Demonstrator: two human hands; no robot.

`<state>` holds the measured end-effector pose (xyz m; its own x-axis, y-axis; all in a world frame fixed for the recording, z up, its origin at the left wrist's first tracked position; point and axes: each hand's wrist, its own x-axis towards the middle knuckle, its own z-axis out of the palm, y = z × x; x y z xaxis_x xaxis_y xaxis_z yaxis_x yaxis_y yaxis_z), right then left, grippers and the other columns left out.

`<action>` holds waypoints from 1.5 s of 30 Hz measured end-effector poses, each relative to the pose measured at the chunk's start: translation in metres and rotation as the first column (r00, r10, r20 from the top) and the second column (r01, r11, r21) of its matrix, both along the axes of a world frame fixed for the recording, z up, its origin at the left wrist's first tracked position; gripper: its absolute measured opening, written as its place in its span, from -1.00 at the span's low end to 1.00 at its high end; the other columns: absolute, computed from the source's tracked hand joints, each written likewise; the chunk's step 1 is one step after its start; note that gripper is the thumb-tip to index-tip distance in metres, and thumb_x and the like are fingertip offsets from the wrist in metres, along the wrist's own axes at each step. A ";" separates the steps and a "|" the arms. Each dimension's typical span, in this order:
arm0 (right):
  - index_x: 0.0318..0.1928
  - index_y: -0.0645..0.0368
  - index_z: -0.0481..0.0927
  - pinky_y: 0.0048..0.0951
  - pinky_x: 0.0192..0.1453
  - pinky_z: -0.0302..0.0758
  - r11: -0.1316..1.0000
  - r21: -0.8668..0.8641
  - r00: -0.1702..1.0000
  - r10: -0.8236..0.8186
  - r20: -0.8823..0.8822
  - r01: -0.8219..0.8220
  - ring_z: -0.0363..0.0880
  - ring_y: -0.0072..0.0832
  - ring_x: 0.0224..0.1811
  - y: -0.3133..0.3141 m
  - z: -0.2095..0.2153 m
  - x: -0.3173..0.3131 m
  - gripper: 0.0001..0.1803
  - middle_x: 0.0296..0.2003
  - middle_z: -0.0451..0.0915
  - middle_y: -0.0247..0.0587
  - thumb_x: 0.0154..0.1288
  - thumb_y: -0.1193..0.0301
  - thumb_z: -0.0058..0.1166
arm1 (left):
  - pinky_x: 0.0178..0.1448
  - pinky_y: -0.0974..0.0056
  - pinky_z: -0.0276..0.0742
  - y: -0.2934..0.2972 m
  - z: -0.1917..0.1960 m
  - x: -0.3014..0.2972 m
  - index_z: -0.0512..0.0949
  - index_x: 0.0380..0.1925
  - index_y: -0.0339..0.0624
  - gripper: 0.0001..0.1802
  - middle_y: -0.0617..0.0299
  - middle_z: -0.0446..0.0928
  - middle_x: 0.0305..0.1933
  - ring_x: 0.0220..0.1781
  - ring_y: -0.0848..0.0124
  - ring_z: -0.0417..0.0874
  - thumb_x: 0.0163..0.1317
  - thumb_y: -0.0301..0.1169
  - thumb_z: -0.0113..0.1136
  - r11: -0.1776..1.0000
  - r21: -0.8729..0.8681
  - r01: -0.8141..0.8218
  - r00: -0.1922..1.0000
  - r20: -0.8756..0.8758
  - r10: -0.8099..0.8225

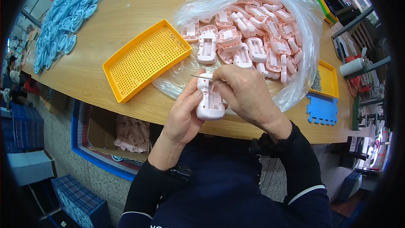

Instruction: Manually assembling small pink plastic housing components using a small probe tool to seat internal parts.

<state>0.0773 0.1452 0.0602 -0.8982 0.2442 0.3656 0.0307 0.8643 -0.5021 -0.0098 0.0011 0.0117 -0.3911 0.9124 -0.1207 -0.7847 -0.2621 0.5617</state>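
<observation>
In my left hand (181, 113) is a pale pink plastic casing (210, 112), held upright between thumb and fingers with its open battery compartment facing up. My right hand (249, 95) pinches a pair of thin metal tweezers (201, 77), which lie across the casing's upper end with the point toward the left. Right-hand fingers also touch or nearly touch the casing's right side. Just beyond both hands, many similar pink casings (257, 50) are heaped in a clear plastic bag (307, 29).
A yellow perforated tray (116, 92) sits left of the bag. Light-blue plastic parts (71, 17) are piled far left. At right are a smaller yellow tray (333, 78) with small metal pieces and a blue foam mat (322, 109). Below the table edge stands a box (101, 131) holding pink parts.
</observation>
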 end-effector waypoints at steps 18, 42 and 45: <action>-0.09 0.25 0.51 -0.36 -0.20 0.57 0.966 -0.256 0.994 -0.006 -0.107 -0.022 0.63 -0.24 -0.26 -0.013 -0.025 0.016 -0.66 -0.22 0.57 -0.08 0.05 0.59 0.13 | 0.30 0.27 0.37 -0.017 -0.020 0.006 0.18 0.34 -0.27 -0.46 0.14 0.40 0.24 0.23 0.41 0.45 0.39 -0.46 0.02 0.995 -0.100 -0.021 0.990 -0.143 0.007; -0.12 0.26 0.51 -0.31 -0.26 0.56 0.846 -0.522 0.993 0.117 -0.011 -0.106 0.60 -0.21 -0.30 -0.015 -0.041 0.031 -0.73 -0.24 0.53 -0.07 0.16 0.46 0.17 | 0.17 0.25 0.53 -0.049 -0.035 0.012 0.37 0.19 -0.33 -0.63 0.07 0.55 0.07 0.05 0.34 0.61 0.43 -0.43 -0.03 0.984 -0.176 0.003 0.984 -0.174 -0.034; -0.15 0.20 0.59 -0.37 -0.31 0.53 0.995 -0.046 0.990 -0.088 0.110 0.094 0.59 -0.32 -0.33 0.033 -0.048 0.034 -0.79 -0.26 0.56 -0.18 0.18 0.45 0.14 | 0.15 0.15 0.59 -0.042 -0.022 -0.001 0.36 0.20 -0.34 -0.61 -0.02 0.53 0.10 0.08 0.20 0.62 0.44 -0.40 -0.06 0.982 -0.180 -0.057 0.988 -0.153 0.029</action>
